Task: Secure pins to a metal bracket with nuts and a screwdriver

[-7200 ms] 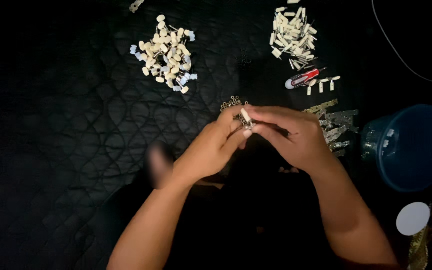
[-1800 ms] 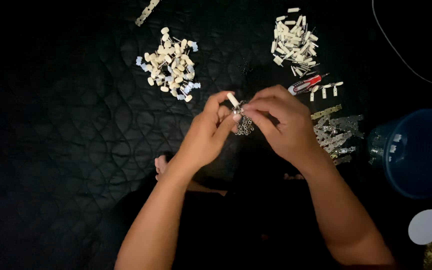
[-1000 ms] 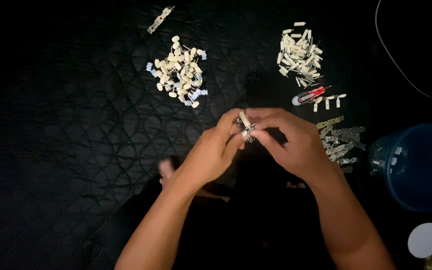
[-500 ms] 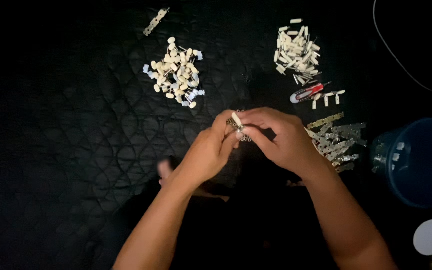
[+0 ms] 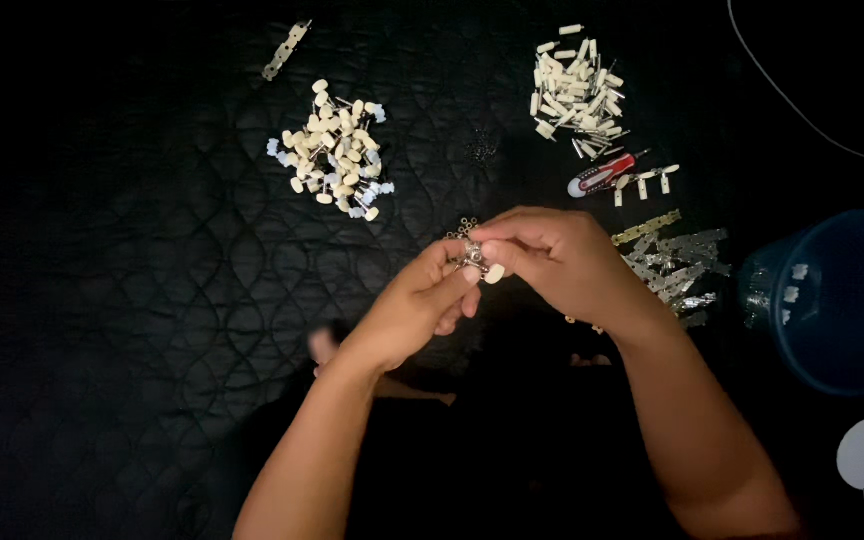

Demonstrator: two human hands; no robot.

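Left hand (image 5: pixel 414 305) and right hand (image 5: pixel 557 258) both pinch one small metal part (image 5: pixel 473 255) above the quilted black mat (image 5: pixel 152 250); metal strips (image 5: pixel 677 262) lie beside.

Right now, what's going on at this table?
A person sits over a dark quilted cloth. The left hand and right hand meet in the middle, pinching a small metal piece with a cream peg between the fingertips. Around them lie a heap of cream pegs, a second pile of cream sticks, a red-handled tool, metal strips and a blue tub.
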